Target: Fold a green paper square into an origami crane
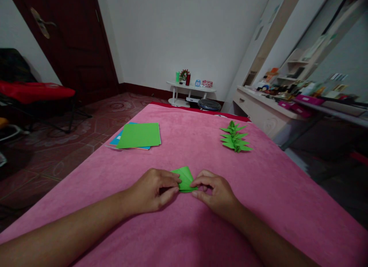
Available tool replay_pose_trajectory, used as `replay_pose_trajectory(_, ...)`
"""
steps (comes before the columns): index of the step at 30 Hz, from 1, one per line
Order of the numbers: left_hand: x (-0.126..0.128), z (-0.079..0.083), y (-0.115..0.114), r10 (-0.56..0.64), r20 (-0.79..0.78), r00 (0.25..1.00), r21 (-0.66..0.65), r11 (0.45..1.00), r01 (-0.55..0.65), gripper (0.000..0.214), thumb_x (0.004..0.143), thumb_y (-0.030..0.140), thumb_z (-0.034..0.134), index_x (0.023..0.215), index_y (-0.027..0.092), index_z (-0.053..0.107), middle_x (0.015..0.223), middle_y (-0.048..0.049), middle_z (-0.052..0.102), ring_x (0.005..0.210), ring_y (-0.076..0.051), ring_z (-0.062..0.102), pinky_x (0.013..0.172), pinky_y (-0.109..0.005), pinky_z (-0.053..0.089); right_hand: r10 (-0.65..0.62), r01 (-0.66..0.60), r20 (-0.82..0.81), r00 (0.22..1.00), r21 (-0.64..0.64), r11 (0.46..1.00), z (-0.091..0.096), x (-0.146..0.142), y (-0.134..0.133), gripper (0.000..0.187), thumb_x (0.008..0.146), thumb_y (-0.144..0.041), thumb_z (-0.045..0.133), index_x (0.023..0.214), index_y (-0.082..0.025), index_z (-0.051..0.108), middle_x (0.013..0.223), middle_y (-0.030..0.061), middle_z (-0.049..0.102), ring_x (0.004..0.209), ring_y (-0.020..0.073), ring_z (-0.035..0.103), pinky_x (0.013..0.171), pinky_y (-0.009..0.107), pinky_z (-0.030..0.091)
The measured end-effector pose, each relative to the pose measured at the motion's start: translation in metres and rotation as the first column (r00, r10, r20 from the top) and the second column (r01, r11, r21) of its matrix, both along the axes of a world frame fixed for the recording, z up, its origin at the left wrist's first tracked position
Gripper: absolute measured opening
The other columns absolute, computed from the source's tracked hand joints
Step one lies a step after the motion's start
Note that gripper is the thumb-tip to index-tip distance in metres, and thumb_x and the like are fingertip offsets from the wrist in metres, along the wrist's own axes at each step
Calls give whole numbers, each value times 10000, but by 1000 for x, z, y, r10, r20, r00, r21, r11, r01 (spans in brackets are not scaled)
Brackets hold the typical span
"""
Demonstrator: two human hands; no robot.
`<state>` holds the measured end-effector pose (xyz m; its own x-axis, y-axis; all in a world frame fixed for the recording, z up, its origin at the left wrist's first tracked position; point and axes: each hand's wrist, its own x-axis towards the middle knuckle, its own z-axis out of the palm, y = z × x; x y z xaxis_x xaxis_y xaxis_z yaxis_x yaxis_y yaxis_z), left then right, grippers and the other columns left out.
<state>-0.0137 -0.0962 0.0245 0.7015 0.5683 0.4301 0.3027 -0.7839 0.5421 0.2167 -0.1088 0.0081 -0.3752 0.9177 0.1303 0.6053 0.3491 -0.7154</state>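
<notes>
A small folded sheet of green paper [184,177] lies low on the pink cover, in front of me. My left hand [157,188] grips its left edge, fingers on top and thumb along the near side. At its right corner, my right hand [214,190] pinches the paper between thumb and fingertips. Crease lines fan across the paper's top face, and its layers show at the near edge. Parts of both side edges are hidden under my fingers.
A stack of green and blue paper sheets [139,136] lies at the back left. Several folded green paper cranes [234,138] stand in a row at the back right. Beyond the pink surface [189,133] are a small white table [191,86] and a cluttered dresser [261,102].
</notes>
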Motion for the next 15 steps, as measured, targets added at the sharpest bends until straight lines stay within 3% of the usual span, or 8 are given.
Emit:
replay_pose_trajectory(8, 2, -1, 1, 34, 20, 999, -112, 993, -32, 249, 853, 190, 460, 697, 158, 652, 685, -39, 660, 695, -143, 636, 728, -250, 494, -34, 34, 26, 999, 14, 999, 1, -6, -1, 112, 756, -225, 636, 835, -250, 711, 746, -21, 582, 644, 98, 539, 580, 214, 393)
replay_pose_trajectory(15, 4, -4, 3, 99, 65, 993, -181, 980, -86, 266, 857, 214, 460, 672, 147, 639, 649, -33, 647, 694, -155, 630, 651, -231, 474, -122, 112, 118, 986, 86, 990, 6, -12, -5, 126, 675, -231, 698, 797, -254, 679, 717, -38, 557, 630, 104, 510, 568, 221, 364)
